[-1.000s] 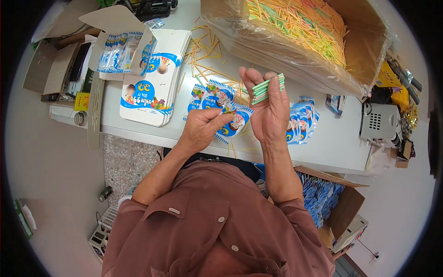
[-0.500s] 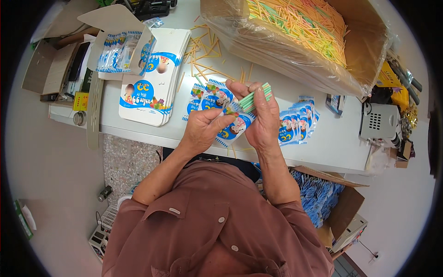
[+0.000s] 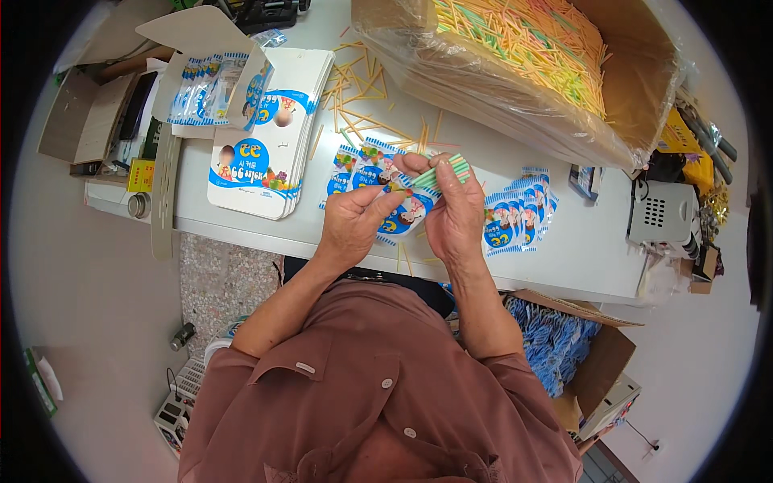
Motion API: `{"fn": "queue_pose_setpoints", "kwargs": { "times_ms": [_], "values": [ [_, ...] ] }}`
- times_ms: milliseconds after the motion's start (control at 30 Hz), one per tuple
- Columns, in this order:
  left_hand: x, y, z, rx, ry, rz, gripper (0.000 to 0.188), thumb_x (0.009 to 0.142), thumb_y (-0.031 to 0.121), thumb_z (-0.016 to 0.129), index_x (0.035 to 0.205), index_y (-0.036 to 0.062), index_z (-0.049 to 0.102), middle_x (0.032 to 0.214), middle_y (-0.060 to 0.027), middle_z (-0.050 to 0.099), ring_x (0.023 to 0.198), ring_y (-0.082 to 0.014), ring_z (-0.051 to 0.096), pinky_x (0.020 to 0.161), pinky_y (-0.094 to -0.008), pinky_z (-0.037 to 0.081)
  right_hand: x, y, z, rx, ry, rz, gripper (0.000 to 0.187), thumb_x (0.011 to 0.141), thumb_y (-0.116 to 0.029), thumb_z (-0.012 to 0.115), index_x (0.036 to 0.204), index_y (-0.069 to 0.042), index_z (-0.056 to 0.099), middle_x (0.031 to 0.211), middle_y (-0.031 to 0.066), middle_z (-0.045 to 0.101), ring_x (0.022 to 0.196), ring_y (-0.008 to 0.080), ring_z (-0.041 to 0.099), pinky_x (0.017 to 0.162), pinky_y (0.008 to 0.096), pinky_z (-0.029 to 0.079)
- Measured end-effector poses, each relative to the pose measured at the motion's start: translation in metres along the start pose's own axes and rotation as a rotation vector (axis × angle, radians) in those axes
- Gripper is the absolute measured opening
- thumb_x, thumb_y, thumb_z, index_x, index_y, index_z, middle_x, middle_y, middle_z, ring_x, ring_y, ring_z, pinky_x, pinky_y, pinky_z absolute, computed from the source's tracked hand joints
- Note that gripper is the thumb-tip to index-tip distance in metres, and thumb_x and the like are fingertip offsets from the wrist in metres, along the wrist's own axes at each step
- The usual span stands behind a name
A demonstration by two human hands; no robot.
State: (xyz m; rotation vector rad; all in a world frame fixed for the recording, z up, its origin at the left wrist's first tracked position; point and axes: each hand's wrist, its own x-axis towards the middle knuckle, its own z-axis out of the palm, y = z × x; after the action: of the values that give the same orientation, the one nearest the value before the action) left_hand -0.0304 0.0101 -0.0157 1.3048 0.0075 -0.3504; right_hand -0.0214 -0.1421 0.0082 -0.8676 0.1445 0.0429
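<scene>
1. Several thin sticks, green and pale, are sitting as a small bundle (image 3: 441, 171) in the right hand (image 3: 455, 217), fingers closed round it, held just above the worktop (image 3: 564, 258) edge near the person's chest.
2. Left hand (image 3: 350, 221) is pinching a small blue printed packet (image 3: 400, 211) btwn thumb and fingertips, right beside the bundle; both hands are nearly touching. Can't tell whether a stick is already going into the packet.
3. Judging progress: looks like the packet-and-sticks step is underway for this one piece, not finished.
4. Done side, prob.: a fanned stack of similar blue packets (image 3: 515, 213) is lying on the worktop just right of the hands; more blue packets (image 3: 358, 165) are lying flat just beyond the left hand.
5. Still left, as far as visible: loose sticks (image 3: 362, 105) are lying scattered on the worktop beyond the hands, and a big cardboard box (image 3: 628, 88) lined w/ clear plastic is holding a large heap of yellow, orange and green sticks (image 3: 523, 40). So plenty of stock is remaining.
6. Further left: a stack of flat white-and-blue printed cartons (image 3: 266, 137) is lying on the worktop, w/ an open carton of packets (image 3: 205, 84) beside it.
7. Below the worktop edge, right of the person: an open cardboard box (image 3: 600, 366) is holding many blue packets; filled or not, can't tell.
</scene>
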Motion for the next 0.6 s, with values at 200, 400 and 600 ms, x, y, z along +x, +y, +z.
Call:
{"fn": "queue_pose_setpoints", "kwargs": {
  "times_ms": [200, 400, 600],
  "values": [
    [0.001, -0.005, 0.002, 0.022, 0.030, 0.042, 0.021, 0.093, 0.013, 0.068, 0.106, -0.0033, 0.072, 0.087, -0.0005, 0.070, 0.077, -0.0024, 0.057, 0.065, -0.0211, 0.048, 0.001, 0.003, -0.007, -0.374, -0.112, 0.081, 0.024, 0.100, -0.017, 0.057, 0.116, 0.000, 0.057, 0.114, 0.0197, 0.068, 0.116, 0.0321, 0.062, 0.104, 0.0429, 0.047],
    [0.002, -0.006, 0.006, -0.129, 0.036, -0.011, 0.023, 0.093, 0.012, 0.068, 0.109, -0.0040, 0.071, 0.089, -0.0016, 0.071, 0.078, -0.0034, 0.058, 0.068, -0.0204, 0.049, 0.001, -0.001, -0.002, -0.054, -0.190, -0.069, 0.033, 0.101, -0.020, 0.049, 0.123, 0.003, 0.057, 0.137, 0.0226, 0.054, 0.130, 0.0310, 0.051, 0.111, 0.0433, 0.037],
    [0.001, -0.012, 0.003, -0.283, 0.122, -0.033, 0.020, 0.095, 0.011, 0.066, 0.108, -0.0030, 0.071, 0.094, -0.0014, 0.070, 0.082, -0.0044, 0.059, 0.073, -0.0214, 0.049, -0.012, -0.006, -0.008, -0.599, -0.288, -0.243, 0.058, 0.097, -0.029, 0.057, 0.144, 0.002, 0.041, 0.141, 0.0218, 0.050, 0.138, 0.0316, 0.041, 0.113, 0.0420, 0.031]
  ]
}}
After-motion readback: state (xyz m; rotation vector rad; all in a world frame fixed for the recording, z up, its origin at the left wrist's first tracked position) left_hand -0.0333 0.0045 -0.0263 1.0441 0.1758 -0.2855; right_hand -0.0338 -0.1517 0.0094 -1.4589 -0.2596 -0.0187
